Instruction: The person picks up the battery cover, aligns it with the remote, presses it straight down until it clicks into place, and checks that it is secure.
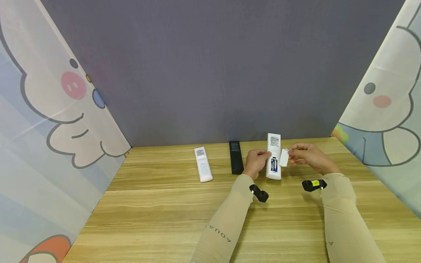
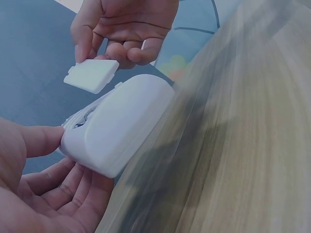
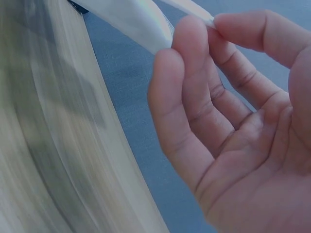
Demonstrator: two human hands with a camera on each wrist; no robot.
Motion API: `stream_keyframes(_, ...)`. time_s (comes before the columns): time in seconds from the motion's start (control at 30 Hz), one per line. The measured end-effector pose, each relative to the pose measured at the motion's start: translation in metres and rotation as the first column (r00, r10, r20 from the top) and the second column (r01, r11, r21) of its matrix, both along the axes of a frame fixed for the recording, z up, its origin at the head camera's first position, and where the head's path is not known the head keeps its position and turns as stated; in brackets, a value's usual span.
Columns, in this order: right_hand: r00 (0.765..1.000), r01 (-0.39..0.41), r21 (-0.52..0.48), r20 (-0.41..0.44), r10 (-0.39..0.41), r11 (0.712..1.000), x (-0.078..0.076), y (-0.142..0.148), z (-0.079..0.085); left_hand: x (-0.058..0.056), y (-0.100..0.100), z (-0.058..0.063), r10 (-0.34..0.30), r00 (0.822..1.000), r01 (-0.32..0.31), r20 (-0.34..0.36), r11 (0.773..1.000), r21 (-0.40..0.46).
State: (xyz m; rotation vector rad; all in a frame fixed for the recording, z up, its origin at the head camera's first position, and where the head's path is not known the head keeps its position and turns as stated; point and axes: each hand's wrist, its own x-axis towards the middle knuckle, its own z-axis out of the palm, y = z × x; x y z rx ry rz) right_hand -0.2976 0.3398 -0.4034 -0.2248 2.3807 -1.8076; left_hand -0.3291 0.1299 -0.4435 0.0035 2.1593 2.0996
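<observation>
A white remote control (image 1: 273, 146) shows its back in the head view, its battery compartment uncovered with blue batteries (image 1: 274, 165) inside. My left hand (image 1: 257, 162) grips it from the left side, thumb on top and fingers underneath. Just right of the remote, my right hand (image 1: 307, 156) pinches a small white battery cover (image 1: 284, 157) between thumb and fingertip. In the left wrist view the cover (image 2: 92, 75) hangs above the far part of the remote (image 2: 129, 126). The right wrist view shows the cover's edge at the fingertips.
Another white remote (image 1: 204, 166) lies back side up on the wooden table (image 1: 158, 219), toward the left. A black remote (image 1: 235, 157) lies beside my left hand. A dark grey panel (image 1: 210, 73) stands along the table's back, with cartoon-printed cloths (image 1: 42, 146) at both sides.
</observation>
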Motion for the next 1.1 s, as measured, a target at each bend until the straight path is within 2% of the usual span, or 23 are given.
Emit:
stream_keyframes(0.83,0.998,-0.058,-0.011,-0.007,0.058,0.998,-0.0016,-0.0066,0.0030,0.0018,0.0005,0.0035,-0.005,1.000,0.005,0.001,1.000,0.008)
stream_keyframes(1.1,0.996,-0.084,0.021,-0.023,0.084,0.996,-0.0051,-0.0074,-0.0001,0.0010,0.0006,0.0032,-0.002,1.000,0.002,0.002,1.000,0.002)
